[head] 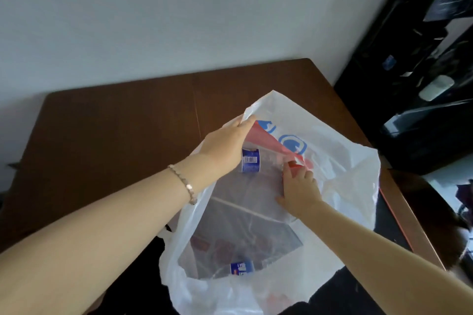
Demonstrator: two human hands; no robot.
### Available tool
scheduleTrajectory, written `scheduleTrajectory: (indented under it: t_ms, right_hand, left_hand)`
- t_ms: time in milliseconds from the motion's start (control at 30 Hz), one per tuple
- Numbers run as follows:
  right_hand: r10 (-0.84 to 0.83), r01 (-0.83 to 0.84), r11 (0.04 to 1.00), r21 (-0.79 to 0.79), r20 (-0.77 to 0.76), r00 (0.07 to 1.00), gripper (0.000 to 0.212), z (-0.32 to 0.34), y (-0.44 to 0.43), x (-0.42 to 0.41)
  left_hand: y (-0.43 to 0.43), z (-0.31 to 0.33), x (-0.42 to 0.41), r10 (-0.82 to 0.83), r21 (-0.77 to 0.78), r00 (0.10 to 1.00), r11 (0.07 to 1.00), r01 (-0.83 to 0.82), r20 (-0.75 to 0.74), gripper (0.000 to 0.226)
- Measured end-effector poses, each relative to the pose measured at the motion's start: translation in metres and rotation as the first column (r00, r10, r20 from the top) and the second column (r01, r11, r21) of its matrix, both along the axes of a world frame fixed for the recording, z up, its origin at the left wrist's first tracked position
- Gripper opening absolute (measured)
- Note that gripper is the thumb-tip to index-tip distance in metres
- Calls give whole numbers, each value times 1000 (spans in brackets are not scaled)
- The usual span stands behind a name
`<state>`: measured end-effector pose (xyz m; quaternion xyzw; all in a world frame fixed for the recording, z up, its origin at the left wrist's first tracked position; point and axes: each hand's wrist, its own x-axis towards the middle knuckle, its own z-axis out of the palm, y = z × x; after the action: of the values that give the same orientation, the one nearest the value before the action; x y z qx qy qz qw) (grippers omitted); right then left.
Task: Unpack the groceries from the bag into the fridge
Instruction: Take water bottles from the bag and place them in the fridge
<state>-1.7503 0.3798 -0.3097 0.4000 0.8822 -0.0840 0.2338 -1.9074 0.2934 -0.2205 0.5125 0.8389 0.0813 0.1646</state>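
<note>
a thin white plastic bag with blue and red print (345,174) lies slumped on the brown wooden table (115,135), toward its right edge, with part of it spilling over the near edge. the person's left hand (227,146) grips the bag's far rim and lifts it, so the mouth gapes. the right hand (299,192) is inside, fingers lying over the red-capped end of a clear plastic bottle with a blue label (268,161); whether they have closed round it cannot be told. a second blue-labelled bottle (242,268) lies nearer the near edge, on a flat clear packet (243,225). nothing has left the bag yet. the risks look plain: the smooth bottle could slip from a loose hold at its cap end, and the limp film could catch it on the way out. if the left hand lets go, the mouth would likely collapse. a tug could drag the overhanging bag off the table.
</note>
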Motion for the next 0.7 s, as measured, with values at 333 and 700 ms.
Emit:
scheduleTrajectory:
  t_ms: [333,700]
  right_hand:
    - [54,-47,996,78,-99,994,48,-24,4,11]
    - [247,-247,969,-7,23,969,49,-21,-20,-2]
  left_hand:
    - [-21,-8,-27,110,28,991,993,-112,72,70]
    - [-33,-4,-8,139,9,989,990,-140,49,69]
